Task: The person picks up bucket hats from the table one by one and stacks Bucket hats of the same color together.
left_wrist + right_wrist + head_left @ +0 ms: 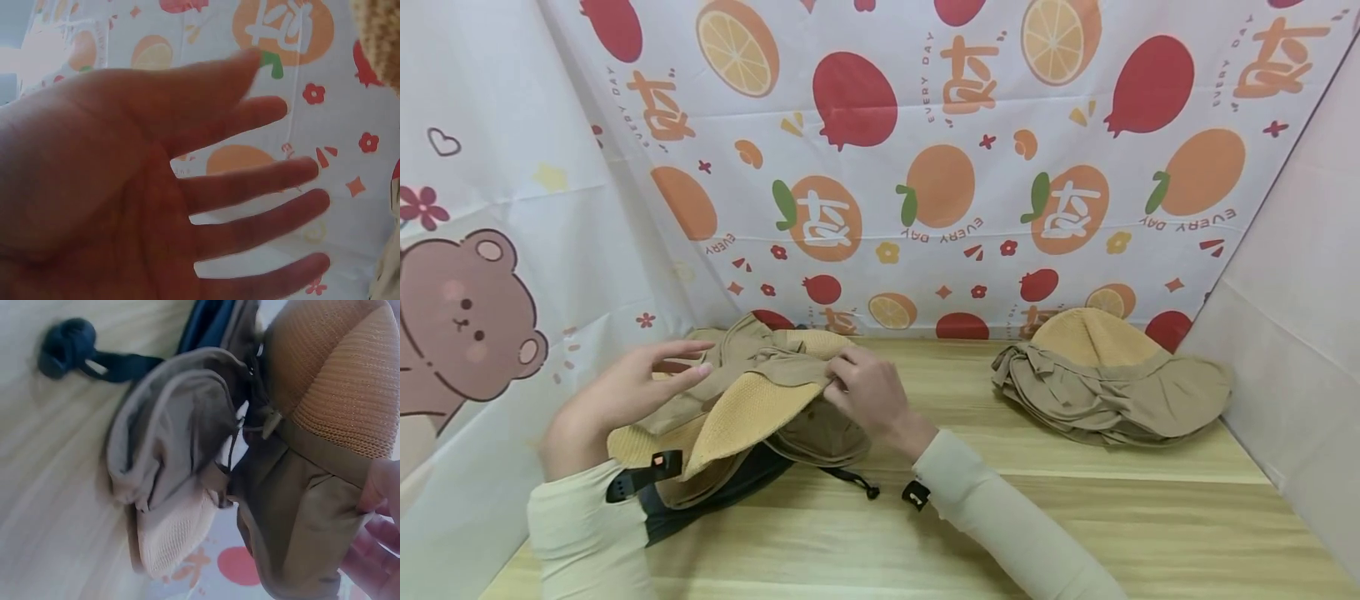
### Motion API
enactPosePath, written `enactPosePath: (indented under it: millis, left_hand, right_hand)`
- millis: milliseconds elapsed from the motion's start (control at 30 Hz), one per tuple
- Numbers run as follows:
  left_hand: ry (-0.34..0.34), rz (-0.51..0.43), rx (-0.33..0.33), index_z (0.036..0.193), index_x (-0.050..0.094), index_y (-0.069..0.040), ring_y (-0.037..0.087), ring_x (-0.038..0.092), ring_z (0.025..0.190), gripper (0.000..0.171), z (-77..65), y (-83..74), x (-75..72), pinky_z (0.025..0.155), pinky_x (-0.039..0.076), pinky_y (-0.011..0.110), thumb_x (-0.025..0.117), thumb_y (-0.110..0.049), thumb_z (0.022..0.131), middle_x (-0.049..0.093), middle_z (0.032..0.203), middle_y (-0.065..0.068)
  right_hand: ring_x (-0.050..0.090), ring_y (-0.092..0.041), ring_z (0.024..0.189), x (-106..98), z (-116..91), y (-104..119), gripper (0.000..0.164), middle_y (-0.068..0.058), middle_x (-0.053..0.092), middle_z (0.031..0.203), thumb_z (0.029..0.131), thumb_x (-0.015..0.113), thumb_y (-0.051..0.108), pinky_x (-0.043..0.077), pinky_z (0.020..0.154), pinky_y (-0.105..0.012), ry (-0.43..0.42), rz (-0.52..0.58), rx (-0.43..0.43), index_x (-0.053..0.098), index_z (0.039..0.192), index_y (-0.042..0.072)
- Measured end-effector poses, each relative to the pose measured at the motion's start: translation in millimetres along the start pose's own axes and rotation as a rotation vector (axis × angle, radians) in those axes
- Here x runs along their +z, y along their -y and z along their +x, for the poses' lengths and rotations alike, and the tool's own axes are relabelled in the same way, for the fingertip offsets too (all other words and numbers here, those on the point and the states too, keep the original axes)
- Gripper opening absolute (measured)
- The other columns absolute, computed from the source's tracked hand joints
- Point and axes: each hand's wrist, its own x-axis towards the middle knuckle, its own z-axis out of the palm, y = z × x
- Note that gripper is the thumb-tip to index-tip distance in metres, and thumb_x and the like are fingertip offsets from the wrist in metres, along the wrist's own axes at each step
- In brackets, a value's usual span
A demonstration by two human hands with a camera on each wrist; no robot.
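Observation:
My right hand (872, 398) pinches the khaki cloth brim of a sun hat (752, 419) with a yellow woven part, near the left of the table. In the right wrist view, its fingertips (378, 487) grip the cloth (312, 515) just beside the woven section. That hat lies over a pile of similar khaki and woven hats. My left hand (625, 387) is held over the pile's left side, its fingers spread and holding nothing. In the left wrist view, the same hand (144, 181) shows its palm and straight fingers. A navy hat (756, 479) shows beneath the pile, partly hidden.
A black cord with a toggle (871, 492) trails from the pile onto the wood-grain table (1000, 508). At the right stands another stack of khaki hats (1101, 392) with a woven yellow crown on top. Fruit-patterned cloth (925, 275) hangs behind; more cloth screens both sides.

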Motion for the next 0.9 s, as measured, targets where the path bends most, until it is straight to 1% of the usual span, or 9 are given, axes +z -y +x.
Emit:
enactPosePath:
  millis: [67,133,267,333,367,533,633,767,900]
  left_hand:
    - [0.001,-0.006,0.006,0.146,0.055,0.0,0.049,0.065,0.118,0.047,-1.2,-0.5,-0.3,0.089,0.056,0.055,0.056,-0.026,0.107,0.062,0.139,0.028]
    - [0.005,-0.011,0.002,0.146,0.056,-0.002,0.045,0.066,0.118,0.046,-2.5,-0.3,-1.2,0.085,0.056,0.047,0.054,-0.028,0.108,0.064,0.138,0.026]
    - [0.046,-0.037,-0.009,0.148,0.055,-0.008,0.016,0.068,0.115,0.048,-5.7,1.6,-3.0,0.083,0.055,0.029,0.059,-0.03,0.106,0.066,0.137,0.022]
    - [0.083,-0.05,-0.014,0.149,0.054,-0.01,0.012,0.067,0.117,0.052,-7.1,3.0,-3.0,0.084,0.055,0.024,0.064,-0.03,0.103,0.065,0.139,0.021]
    - [0.105,-0.068,-0.009,0.15,0.053,-0.01,0.014,0.067,0.118,0.054,-7.5,3.8,-2.6,0.086,0.055,0.023,0.067,-0.029,0.101,0.064,0.14,0.021]
    - [0.183,-0.123,0.025,0.149,0.052,-0.006,0.046,0.059,0.131,0.065,-4.1,8.4,3.7,0.095,0.054,0.026,0.077,-0.026,0.093,0.06,0.145,0.024]
    - [0.173,-0.087,0.029,0.145,0.055,-0.002,0.049,0.057,0.131,0.064,0.0,12.4,8.6,0.1,0.053,0.035,0.08,-0.026,0.091,0.062,0.142,0.025]
    - [0.147,-0.035,0.023,0.14,0.059,0.003,0.052,0.057,0.13,0.06,4.1,17.0,13.1,0.102,0.049,0.061,0.08,-0.023,0.09,0.063,0.139,0.027]
    - [0.139,-0.013,0.032,0.137,0.063,0.003,0.052,0.058,0.128,0.058,11.9,17.4,18.6,0.1,0.048,0.065,0.083,-0.021,0.087,0.066,0.136,0.026]
  right_hand:
    - [0.06,-0.01,0.066,-2,0,-6,0.012,-0.001,0.071,0.081,0.081,0.069,0.001,0.046,0.057,-0.018,-0.027,0.01,0.035,0.076,0.082,0.011]
    - [0.059,-0.01,0.064,-6,0,-13,0.012,-0.002,0.071,0.079,0.081,0.069,0.001,0.045,0.057,-0.018,-0.043,0.025,0.077,0.076,0.081,0.01]
    - [0.06,-0.011,0.061,-15,-3,-27,0.012,-0.004,0.07,0.076,0.08,0.069,-0.001,0.047,0.057,-0.02,-0.063,0.072,0.185,0.076,0.079,0.008]
    - [0.062,-0.012,0.061,-20,-5,-34,0.011,-0.005,0.07,0.076,0.08,0.069,-0.001,0.049,0.058,-0.022,-0.069,0.093,0.237,0.076,0.079,0.007]
    - [0.063,-0.013,0.061,-23,-6,-36,0.011,-0.006,0.071,0.077,0.08,0.068,-0.001,0.05,0.058,-0.022,-0.068,0.101,0.262,0.076,0.079,0.006]
    - [0.063,-0.015,0.063,-31,-13,-48,0.011,-0.007,0.072,0.079,0.081,0.067,-0.001,0.051,0.06,-0.024,-0.057,0.124,0.351,0.076,0.08,0.006]
    - [0.061,-0.015,0.063,-35,-17,-54,0.012,-0.007,0.071,0.077,0.082,0.066,-0.001,0.05,0.061,-0.024,-0.048,0.13,0.375,0.076,0.08,0.006]
    - [0.062,-0.016,0.063,-42,-20,-61,0.013,-0.007,0.072,0.075,0.083,0.065,0.0,0.05,0.061,-0.025,-0.057,0.132,0.406,0.076,0.08,0.007]
    - [0.062,-0.017,0.064,-47,-24,-68,0.013,-0.009,0.071,0.075,0.083,0.064,0.001,0.051,0.061,-0.028,-0.063,0.14,0.474,0.075,0.08,0.006]
